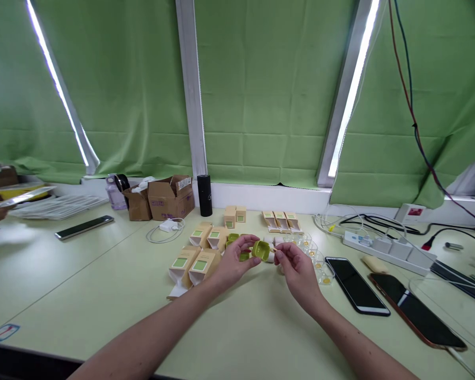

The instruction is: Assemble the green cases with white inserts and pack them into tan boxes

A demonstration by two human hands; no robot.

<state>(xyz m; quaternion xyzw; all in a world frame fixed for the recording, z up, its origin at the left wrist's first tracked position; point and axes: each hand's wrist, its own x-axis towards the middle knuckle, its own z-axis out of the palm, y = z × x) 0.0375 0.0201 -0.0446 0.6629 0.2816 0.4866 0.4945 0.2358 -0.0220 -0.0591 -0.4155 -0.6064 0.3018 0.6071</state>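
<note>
My left hand [241, 257] pinches a small green square dish [260, 250], shaped like a miniature pan, between thumb and fingers. At its right side a short tan handle-like piece [273, 250] sits between the thumb and fingertips of my right hand [295, 269]. Whether that piece is joined to the dish I cannot tell. Behind my left hand are more green dishes [233, 237], partly hidden. Several small kraft boxes with green labels [201, 265] stand left of my hands, the nearer ones with flaps open. Clear plastic cups with yellow centres [317, 258] lie just beyond my right hand.
Two phones [356, 285] [415, 309] lie at right, near a white power strip [388, 250] with cables. Farther back are kraft boxes lying open [282, 221], a black bottle [205, 195] and a cardboard box [170, 198]. A white charger with cable [168, 226] lies at left.
</note>
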